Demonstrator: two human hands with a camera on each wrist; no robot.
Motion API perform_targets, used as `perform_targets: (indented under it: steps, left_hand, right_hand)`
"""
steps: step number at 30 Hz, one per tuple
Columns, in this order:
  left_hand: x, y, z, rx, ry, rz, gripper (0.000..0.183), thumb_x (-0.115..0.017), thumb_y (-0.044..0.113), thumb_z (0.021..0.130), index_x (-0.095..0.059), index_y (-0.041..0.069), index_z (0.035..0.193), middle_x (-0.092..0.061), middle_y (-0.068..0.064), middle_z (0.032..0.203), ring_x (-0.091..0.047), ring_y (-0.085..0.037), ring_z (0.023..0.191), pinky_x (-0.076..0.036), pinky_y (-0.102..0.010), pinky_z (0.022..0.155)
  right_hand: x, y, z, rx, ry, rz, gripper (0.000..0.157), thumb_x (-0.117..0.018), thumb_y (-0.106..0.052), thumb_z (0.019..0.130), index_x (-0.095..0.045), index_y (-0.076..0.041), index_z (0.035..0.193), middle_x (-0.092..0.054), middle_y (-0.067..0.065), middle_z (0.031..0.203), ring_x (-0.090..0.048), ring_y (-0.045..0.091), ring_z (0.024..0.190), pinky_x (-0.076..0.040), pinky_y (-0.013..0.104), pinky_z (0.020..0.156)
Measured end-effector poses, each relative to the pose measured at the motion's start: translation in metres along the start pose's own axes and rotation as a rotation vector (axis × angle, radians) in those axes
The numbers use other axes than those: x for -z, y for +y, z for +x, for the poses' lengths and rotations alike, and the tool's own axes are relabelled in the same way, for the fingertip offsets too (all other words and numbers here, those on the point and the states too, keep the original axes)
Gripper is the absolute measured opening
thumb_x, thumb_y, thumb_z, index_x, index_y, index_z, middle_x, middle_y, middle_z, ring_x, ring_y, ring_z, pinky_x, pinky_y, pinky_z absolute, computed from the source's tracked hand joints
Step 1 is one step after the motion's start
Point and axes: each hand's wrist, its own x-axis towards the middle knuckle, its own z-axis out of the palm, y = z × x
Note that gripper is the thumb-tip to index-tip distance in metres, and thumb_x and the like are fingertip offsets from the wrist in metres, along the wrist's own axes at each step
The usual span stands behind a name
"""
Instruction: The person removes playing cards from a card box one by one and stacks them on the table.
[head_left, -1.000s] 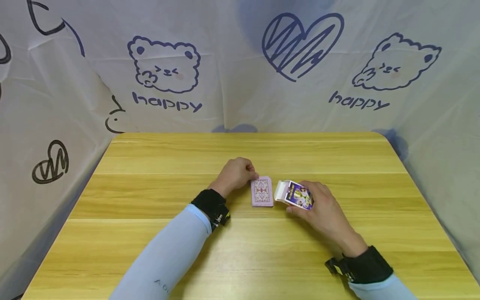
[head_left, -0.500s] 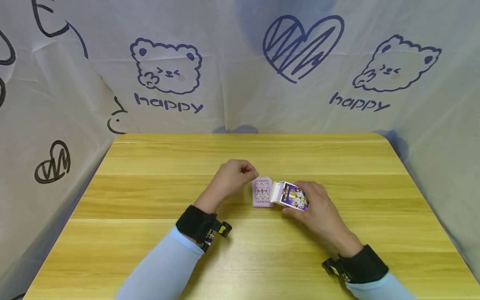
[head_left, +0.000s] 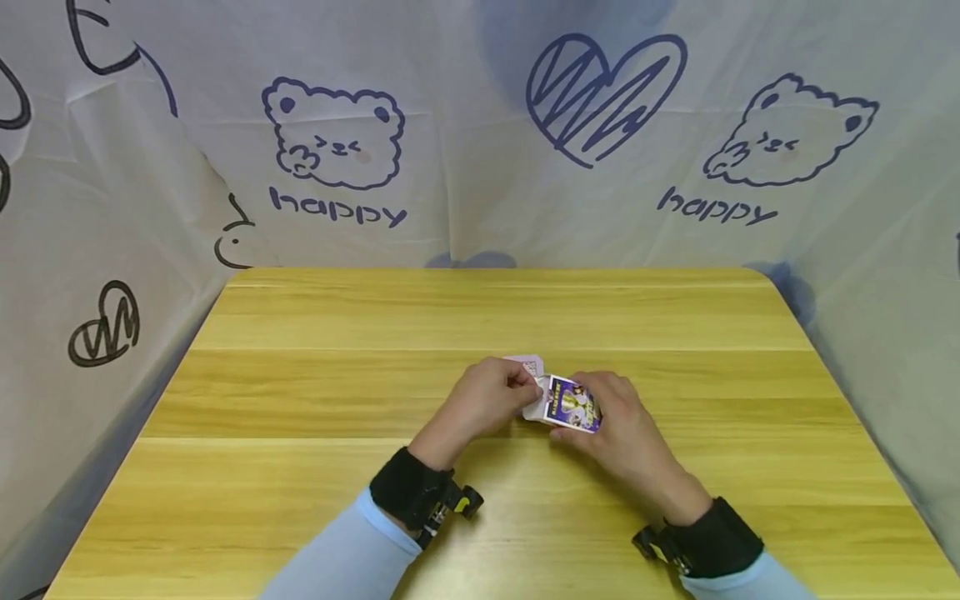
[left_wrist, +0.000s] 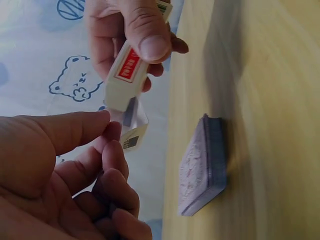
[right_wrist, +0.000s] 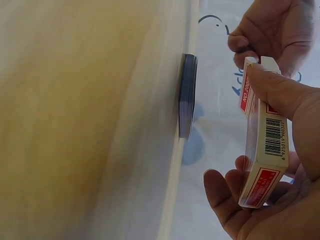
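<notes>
My right hand grips a small purple and white playing card box by its sides, tilted above the table. White flaps stand out at the box's open end, facing left. There the thumb and forefinger of my left hand pinch a flap, as the left wrist view shows, with the other fingers curled. Beneath lies a squared deck of playing cards, patterned pink backs up and largely covered by my left hand in the head view. In the right wrist view a barcode shows on the box's side.
The wood-grain table reaches away to a white cloth with drawn bears and hearts. More cloth hangs at the left and right sides. A black strap with a small camera sits on each wrist.
My right hand has brought the box left and slightly nearer, over the deck. My left hand has left the deck's corner, drawn back a little, then come to the box's flap.
</notes>
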Motion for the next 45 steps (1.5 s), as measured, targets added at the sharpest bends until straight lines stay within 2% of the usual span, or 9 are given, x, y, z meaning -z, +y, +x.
perform_targets:
  steps: [10, 19, 28, 33, 38, 45]
  left_hand:
    - [-0.005, -0.011, -0.003, 0.069, -0.046, -0.104, 0.025, -0.070, 0.039, 0.086, -0.065, 0.017, 0.075, -0.063, 0.001, 0.071, -0.052, -0.014, 0.056, -0.039, -0.026, 0.048]
    - [-0.009, -0.018, -0.002, 0.070, -0.089, -0.181, 0.018, -0.071, 0.029, 0.085, -0.066, 0.015, 0.075, -0.063, 0.001, 0.073, -0.050, -0.012, 0.057, -0.039, -0.025, 0.049]
    - [-0.013, -0.026, -0.005, 0.096, -0.135, -0.342, 0.022, -0.070, 0.028, 0.087, -0.067, 0.010, 0.074, -0.057, -0.002, 0.070, -0.043, -0.014, 0.058, -0.032, -0.026, 0.050]
    - [-0.012, -0.032, -0.013, 0.130, -0.133, -0.384, 0.022, -0.068, 0.024, 0.089, -0.067, 0.008, 0.073, -0.057, -0.004, 0.064, -0.049, -0.015, 0.056, -0.041, -0.027, 0.051]
    - [-0.013, -0.035, -0.023, 0.177, -0.128, -0.487, 0.020, -0.067, 0.019, 0.090, -0.068, 0.005, 0.076, -0.063, -0.011, 0.066, -0.059, -0.017, 0.054, -0.055, -0.037, 0.057]
    - [-0.016, -0.039, -0.032, 0.194, -0.099, -0.581, 0.018, -0.070, 0.018, 0.088, -0.068, 0.000, 0.083, -0.064, -0.008, 0.069, -0.060, -0.015, 0.056, -0.056, -0.033, 0.059]
  right_hand:
    - [-0.002, -0.003, -0.001, 0.026, 0.001, -0.002, 0.073, -0.082, -0.045, 0.072, -0.051, -0.012, 0.130, -0.053, 0.007, 0.127, -0.046, 0.024, 0.113, -0.046, 0.048, 0.091]
    - [-0.004, -0.005, -0.001, 0.050, -0.014, 0.003, 0.074, -0.084, -0.043, 0.071, -0.051, -0.013, 0.130, -0.052, 0.008, 0.131, -0.045, 0.025, 0.116, -0.045, 0.048, 0.091]
    - [-0.004, -0.007, -0.004, 0.040, -0.040, -0.016, 0.076, -0.085, -0.045, 0.068, -0.052, -0.012, 0.128, -0.055, 0.007, 0.127, -0.047, 0.024, 0.112, -0.047, 0.046, 0.089]
    - [-0.004, -0.009, -0.009, 0.047, -0.070, -0.044, 0.080, -0.084, -0.049, 0.068, -0.048, -0.011, 0.130, -0.056, 0.006, 0.122, -0.050, 0.021, 0.105, -0.049, 0.041, 0.083]
    - [-0.006, -0.010, -0.010, 0.076, -0.064, -0.061, 0.082, -0.084, -0.050, 0.068, -0.047, -0.010, 0.130, -0.058, 0.006, 0.118, -0.051, 0.018, 0.099, -0.049, 0.038, 0.079]
    - [-0.006, -0.010, -0.010, 0.083, -0.066, -0.061, 0.083, -0.083, -0.050, 0.068, -0.046, -0.011, 0.132, -0.057, 0.006, 0.121, -0.051, 0.019, 0.102, -0.050, 0.040, 0.081]
